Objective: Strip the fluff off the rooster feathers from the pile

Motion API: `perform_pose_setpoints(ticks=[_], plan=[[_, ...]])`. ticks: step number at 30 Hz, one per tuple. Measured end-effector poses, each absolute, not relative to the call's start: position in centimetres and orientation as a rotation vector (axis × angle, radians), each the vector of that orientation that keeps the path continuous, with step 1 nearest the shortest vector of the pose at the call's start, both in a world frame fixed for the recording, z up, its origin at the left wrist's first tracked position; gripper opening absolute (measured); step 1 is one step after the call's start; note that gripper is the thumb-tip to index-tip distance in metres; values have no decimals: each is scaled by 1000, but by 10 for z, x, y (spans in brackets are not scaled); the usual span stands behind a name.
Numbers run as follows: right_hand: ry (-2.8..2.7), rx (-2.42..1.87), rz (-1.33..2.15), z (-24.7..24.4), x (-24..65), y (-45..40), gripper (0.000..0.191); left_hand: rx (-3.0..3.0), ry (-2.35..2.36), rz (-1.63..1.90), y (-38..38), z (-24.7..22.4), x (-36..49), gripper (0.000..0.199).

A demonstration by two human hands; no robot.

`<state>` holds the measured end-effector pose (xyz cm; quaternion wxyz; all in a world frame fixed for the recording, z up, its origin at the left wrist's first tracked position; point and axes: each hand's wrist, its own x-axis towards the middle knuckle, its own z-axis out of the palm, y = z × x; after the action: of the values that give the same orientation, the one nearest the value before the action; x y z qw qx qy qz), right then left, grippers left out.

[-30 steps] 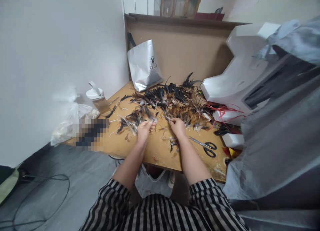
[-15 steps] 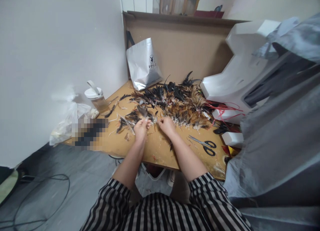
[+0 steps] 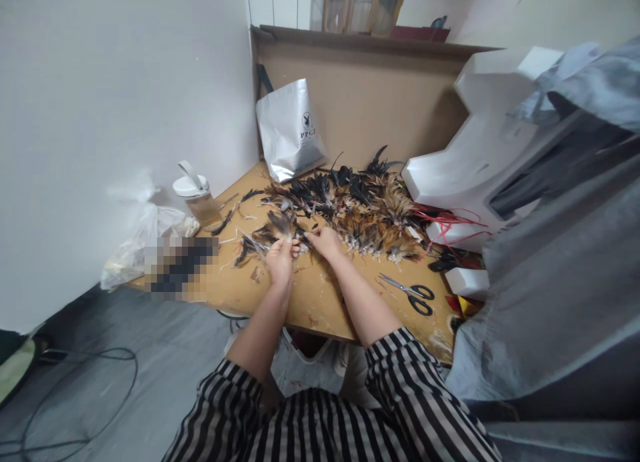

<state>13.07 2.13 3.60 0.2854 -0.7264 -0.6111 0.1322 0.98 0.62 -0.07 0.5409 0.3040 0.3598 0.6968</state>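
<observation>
My left hand [image 3: 281, 257] is closed at the quill end of a grey-brown feather bunch [image 3: 279, 227], whose tips fan out above the fingers. Just to its right, my right hand [image 3: 325, 242] is pinched, its fingertips by a small dark feather piece; what exactly it grips is too small to make out. Brown feather bunches [image 3: 377, 234] with pale quill ends lie in a row right of my hands. Behind them sits a row of black feathers [image 3: 345, 182]. Black-handled scissors [image 3: 419, 298] rest open on the wooden table [image 3: 320, 302], right of my right forearm.
A silver bag [image 3: 290, 132] leans against the cardboard back panel. A lidded jar [image 3: 200, 199] and a plastic bag [image 3: 145, 242] stand at the left. White foam [image 3: 450, 155], red strings [image 3: 450, 222] and grey cloth [image 3: 565, 262] line the right side.
My right hand has moved slightly left and up, closer to my left hand. My left hand stays by the feather bunch, which now fans out more visibly. The view has shifted slightly.
</observation>
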Motion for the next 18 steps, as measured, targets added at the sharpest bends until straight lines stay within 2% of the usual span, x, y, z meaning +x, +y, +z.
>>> perform_pose_setpoints(ticks=[9,14,18], plan=[[-1794,-2081,266,27,113,10,19,711,909,1800,8,4,3,26],[-1730,-2114,307,29,121,3,20,704,901,1801,9,3,0,27],[-1703,-1983,311,40,119,2,25,693,938,1809,13,0,-4,28]])
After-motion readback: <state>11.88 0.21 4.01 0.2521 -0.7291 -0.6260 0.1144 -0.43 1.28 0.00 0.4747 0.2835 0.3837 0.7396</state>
